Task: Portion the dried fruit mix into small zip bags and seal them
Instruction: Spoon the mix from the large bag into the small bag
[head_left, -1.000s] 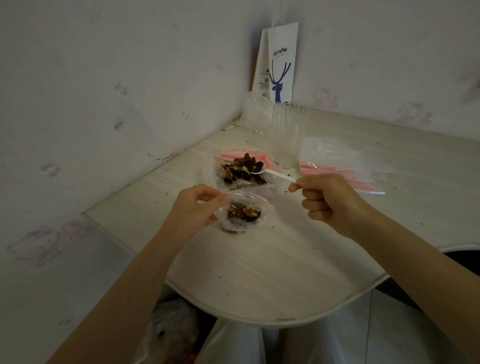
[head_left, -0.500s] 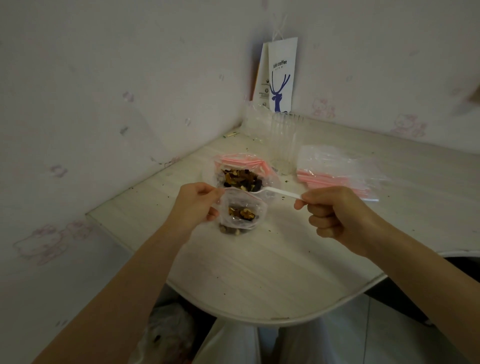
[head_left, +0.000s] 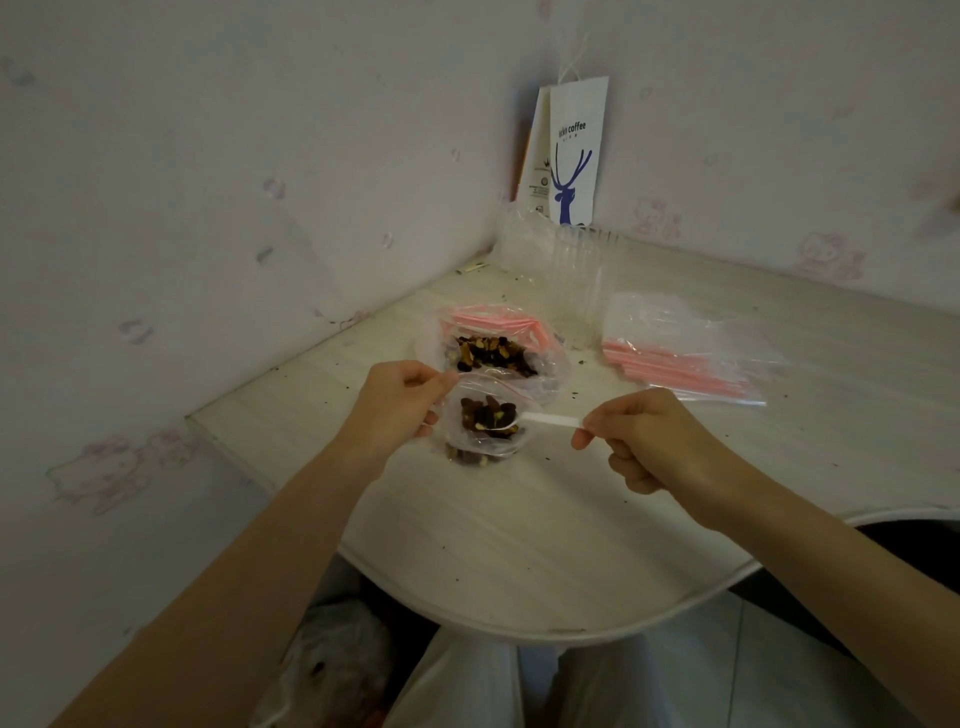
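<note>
My left hand (head_left: 397, 402) pinches the rim of a small clear zip bag (head_left: 480, 439) and holds its mouth wide. Dark dried fruit lies inside it. My right hand (head_left: 641, 436) pinches the handle of a white plastic spoon (head_left: 540, 420); its bowl is inside the small bag's mouth with fruit on it. Just behind stands a larger open bag of dried fruit mix (head_left: 496, 353) with a pink zip strip. A stack of flat, unfilled zip bags (head_left: 685, 353) with pink strips lies to the right.
A clear ribbed plastic cup (head_left: 576, 280) stands behind the fruit bag, and a white paper bag with a blue deer (head_left: 574, 156) leans in the wall corner. The pale table (head_left: 519, 530) has a curved front edge, crumbs scattered on it, and walls close at left and back.
The spoon went from the large fruit bag into the small bag's mouth, carrying fruit. My left hand lifted the small bag's rim slightly and kept it open.
</note>
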